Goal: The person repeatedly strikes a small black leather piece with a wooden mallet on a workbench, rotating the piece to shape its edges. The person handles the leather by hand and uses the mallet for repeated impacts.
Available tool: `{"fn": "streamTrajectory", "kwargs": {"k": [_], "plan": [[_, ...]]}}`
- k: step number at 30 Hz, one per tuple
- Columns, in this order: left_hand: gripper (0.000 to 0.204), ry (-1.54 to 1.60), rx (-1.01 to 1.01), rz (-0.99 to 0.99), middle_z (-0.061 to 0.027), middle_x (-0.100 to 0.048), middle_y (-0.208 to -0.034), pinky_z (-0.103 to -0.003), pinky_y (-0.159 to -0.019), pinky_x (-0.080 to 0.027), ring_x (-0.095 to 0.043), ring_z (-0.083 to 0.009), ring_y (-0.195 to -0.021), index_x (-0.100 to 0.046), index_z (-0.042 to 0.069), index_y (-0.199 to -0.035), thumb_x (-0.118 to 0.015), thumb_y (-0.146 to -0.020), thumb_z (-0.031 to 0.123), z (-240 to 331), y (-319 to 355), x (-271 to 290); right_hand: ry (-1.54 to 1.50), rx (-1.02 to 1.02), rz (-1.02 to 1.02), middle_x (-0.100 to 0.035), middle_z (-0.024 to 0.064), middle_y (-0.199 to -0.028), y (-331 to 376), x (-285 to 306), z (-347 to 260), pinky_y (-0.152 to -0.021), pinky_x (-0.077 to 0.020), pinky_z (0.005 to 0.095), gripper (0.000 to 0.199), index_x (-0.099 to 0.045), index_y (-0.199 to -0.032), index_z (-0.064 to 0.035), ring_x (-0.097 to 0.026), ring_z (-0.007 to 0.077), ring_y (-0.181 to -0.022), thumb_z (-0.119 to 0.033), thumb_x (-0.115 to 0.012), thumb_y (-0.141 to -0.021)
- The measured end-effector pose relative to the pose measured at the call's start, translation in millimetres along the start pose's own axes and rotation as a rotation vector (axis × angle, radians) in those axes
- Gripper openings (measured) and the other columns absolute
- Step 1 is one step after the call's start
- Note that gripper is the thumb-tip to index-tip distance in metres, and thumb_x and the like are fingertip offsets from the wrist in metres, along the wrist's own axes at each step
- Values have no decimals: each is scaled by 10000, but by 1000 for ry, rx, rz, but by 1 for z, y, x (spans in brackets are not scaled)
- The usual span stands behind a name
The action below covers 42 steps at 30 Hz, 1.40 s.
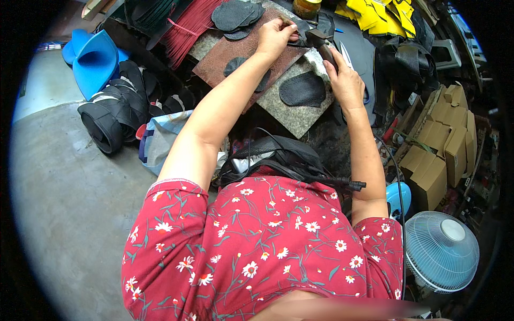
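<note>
Dark, rough-edged leather piece [301,32] lies at the far edge of the stone slab [292,115], pinned under the left hand's [274,36] curled fingers. The right hand [345,80] grips a hammer [320,43] by its handle, head just beside the piece.

This is a small, crowded shoemaking or leather workshop set up low on a bare grey concrete floor [64,203]. A speckled stone slab [292,115] serves as the work surface, with oval black leather cut-outs [302,89] lying on it and more stacked behind [235,15]. Piles of black straps [115,112] (heaped loosely), bright yellow cut pieces [375,13], stacked brown cardboard boxes [441,144] and a pale blue floor fan [441,250] crowd around it.
</note>
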<state>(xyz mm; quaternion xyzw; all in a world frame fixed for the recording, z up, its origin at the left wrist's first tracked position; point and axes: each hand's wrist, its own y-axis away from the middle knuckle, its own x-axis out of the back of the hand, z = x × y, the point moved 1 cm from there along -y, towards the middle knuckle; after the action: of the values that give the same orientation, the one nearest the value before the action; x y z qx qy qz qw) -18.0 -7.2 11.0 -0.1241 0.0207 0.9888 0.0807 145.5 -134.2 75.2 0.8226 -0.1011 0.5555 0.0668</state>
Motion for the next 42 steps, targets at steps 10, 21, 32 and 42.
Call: {"fn": "streamTrajectory", "kwargs": {"k": [10, 21, 32, 42], "plan": [[126, -384, -128, -33, -91, -706, -756, -263, -629, -540, -688, -134, -675, -689, 20, -911, -677, -834, 119, 3, 16, 6, -25, -40, -24, -687, 168, -958, 5, -1, 6, -775, -505, 474, 434, -515, -1289, -289, -650, 388, -909, -494, -507, -907], [147, -392, -108, -101, -88, -704, -769, -260, -627, -535, -683, -116, -695, -690, 24, -926, -694, -827, 133, 1, 11, 10, -106, -25, 7, -685, 167, -971, 3, -4, 10, -784, -503, 464, 439, -537, -1280, -291, -651, 383, -919, -514, -513, -902], [140, -940, -749, -215, -165, -646, -868, -409, -733, -521, -639, -342, -828, -634, 38, -905, -641, -789, 117, 19, 16, -10, -556, 350, 475, -686, 172, -972, 16, 55, -14, -716, -527, 394, 409, -520, -1313, -196, -664, 384, -872, -342, -574, -935], [166, -845, -581, -137, -162, -657, -862, -395, -725, -521, -644, -335, -808, -638, 26, -900, -672, -787, 144, 9, 15, 0, -85, 14, 96, -682, 192, -900, 13, -1, 8, -727, -513, 469, 407, -528, -1281, -310, -657, 387, -867, -475, -526, -908]]}}
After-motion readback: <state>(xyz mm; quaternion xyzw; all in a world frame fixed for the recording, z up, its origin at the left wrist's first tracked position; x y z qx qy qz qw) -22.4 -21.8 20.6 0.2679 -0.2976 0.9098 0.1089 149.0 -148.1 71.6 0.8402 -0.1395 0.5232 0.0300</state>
